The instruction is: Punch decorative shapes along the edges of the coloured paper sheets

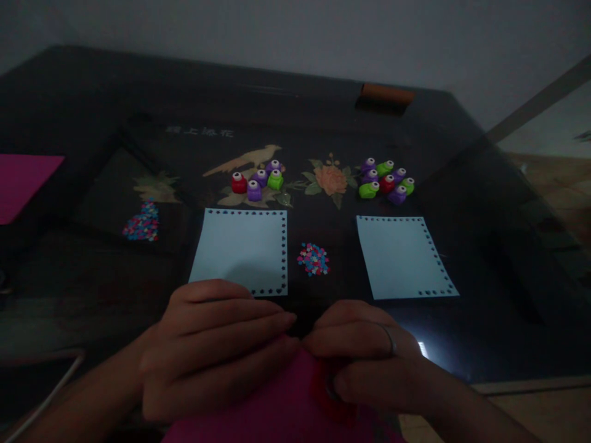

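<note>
Pink paper (258,418) low, near the body. Left hand (212,351): fingers together over its edge; grip hidden. Right hand (369,351) pinches red punch (322,394) at paper. Likely punching; pressing calls for steady alignment.

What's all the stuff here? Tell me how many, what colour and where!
Glossy painted table: 1, black, centre
Punched-border paper sheets: 2, light blue, mid-table
Small rounded punches, left cluster: 5, three purple, one green, one red, behind left blue sheet
Small rounded punches, right cluster: 8, four purple, three green, one red, behind right blue sheet
Confetti piles: 2, mostly pink and blue, between blue sheets and further left
Flat paper sheet: 1, pink, left edge
Cylinder-like object: 1, brown, table's far edge
Wall: grey, behind table
Floor: tan, right
Handled paper: 1, pink, at the hands
Handled punch: 1, red, in right hand
Ring: 1, silver, right hand
Left hand: 1, bare, on pink paper
Right hand: 1, bare, gripping punch
</note>
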The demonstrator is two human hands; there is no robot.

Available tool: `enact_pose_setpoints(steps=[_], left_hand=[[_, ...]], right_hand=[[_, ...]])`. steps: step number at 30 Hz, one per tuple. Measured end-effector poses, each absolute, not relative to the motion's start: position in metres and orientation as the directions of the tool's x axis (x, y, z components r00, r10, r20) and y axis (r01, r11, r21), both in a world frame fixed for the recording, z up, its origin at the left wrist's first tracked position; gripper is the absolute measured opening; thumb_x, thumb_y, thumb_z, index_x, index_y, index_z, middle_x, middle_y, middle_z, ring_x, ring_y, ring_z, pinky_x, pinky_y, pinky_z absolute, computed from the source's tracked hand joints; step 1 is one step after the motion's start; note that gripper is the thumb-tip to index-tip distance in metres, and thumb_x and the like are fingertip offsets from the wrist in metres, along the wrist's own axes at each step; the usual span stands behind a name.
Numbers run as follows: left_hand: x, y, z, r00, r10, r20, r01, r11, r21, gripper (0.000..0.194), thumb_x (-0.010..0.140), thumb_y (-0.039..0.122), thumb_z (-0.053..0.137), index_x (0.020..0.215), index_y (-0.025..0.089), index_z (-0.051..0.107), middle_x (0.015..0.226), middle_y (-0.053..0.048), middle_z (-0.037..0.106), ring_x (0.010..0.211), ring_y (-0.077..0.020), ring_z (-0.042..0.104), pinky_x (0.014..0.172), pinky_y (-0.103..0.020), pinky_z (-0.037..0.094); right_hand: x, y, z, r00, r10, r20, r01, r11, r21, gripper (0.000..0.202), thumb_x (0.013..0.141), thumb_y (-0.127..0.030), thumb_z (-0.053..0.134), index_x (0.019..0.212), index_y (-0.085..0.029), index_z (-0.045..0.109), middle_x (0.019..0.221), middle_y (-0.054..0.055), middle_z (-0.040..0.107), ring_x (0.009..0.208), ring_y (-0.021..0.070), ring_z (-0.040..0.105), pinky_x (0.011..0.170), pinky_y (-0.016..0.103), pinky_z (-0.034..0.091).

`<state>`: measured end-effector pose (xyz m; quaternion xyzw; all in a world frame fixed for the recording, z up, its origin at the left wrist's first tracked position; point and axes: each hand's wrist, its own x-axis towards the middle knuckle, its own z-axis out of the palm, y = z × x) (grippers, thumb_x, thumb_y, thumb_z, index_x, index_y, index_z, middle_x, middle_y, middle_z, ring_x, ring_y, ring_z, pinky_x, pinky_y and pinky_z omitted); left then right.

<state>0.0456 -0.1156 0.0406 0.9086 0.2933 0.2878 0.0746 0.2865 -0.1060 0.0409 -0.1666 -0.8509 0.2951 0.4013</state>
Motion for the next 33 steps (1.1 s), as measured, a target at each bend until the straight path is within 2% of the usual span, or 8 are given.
enact_pose_setpoints(steps=[6,12,25,33], left_hand=[[0.0448,-0.1152,0.0410,0.662,0.581,0.473,0.484,-0.814,0.322,0.034,0.091,0.019,0.042,0.116,0.034,0.059,0.102,0.003,0.072,0.092,-0.0152,0.068,0.082,-0.029,0.055],[0.0441,-0.1162,0.0402,0.661,0.590,0.464,0.498,-0.807,0.317,0.034,0.091,0.019,0.043,0.115,0.035,0.060,0.103,0.004,0.072,0.092,-0.0148,0.068,0.083,-0.029,0.055],[0.0431,-0.1160,0.0380,0.666,0.578,0.471,0.492,-0.816,0.304,0.035,0.090,0.021,0.044,0.118,0.038,0.058,0.103,0.005,0.072,0.093,-0.0151,0.068,0.083,-0.029,0.054],[0.0423,-0.1146,0.0376,0.665,0.568,0.485,0.478,-0.823,0.308,0.033,0.092,0.020,0.042,0.115,0.034,0.060,0.102,0.003,0.073,0.092,-0.0153,0.068,0.081,-0.029,0.055]], right_hand=[[0.2829,-0.1070,0.0336,-0.532,0.524,0.665,-0.023,0.776,-0.630,0.007,0.091,-0.019,0.045,0.092,-0.017,0.051,0.088,0.009,0.068,0.089,0.0130,0.065,0.078,0.026,0.055],[0.2862,-0.1077,0.0353,-0.619,0.527,0.583,0.038,0.761,-0.648,0.010,0.091,-0.020,0.045,0.089,-0.018,0.055,0.092,0.007,0.067,0.091,0.0126,0.063,0.081,0.028,0.054],[0.2891,-0.1055,0.0421,-0.660,0.510,0.552,0.090,0.783,-0.616,0.006,0.085,-0.013,0.054,0.085,-0.019,0.056,0.092,0.005,0.068,0.092,0.0120,0.063,0.079,0.025,0.055],[0.2845,-0.1047,0.0344,-0.574,0.511,0.640,0.035,0.796,-0.605,0.013,0.089,-0.015,0.046,0.081,-0.015,0.056,0.089,0.010,0.067,0.089,0.0142,0.063,0.076,0.026,0.055]])
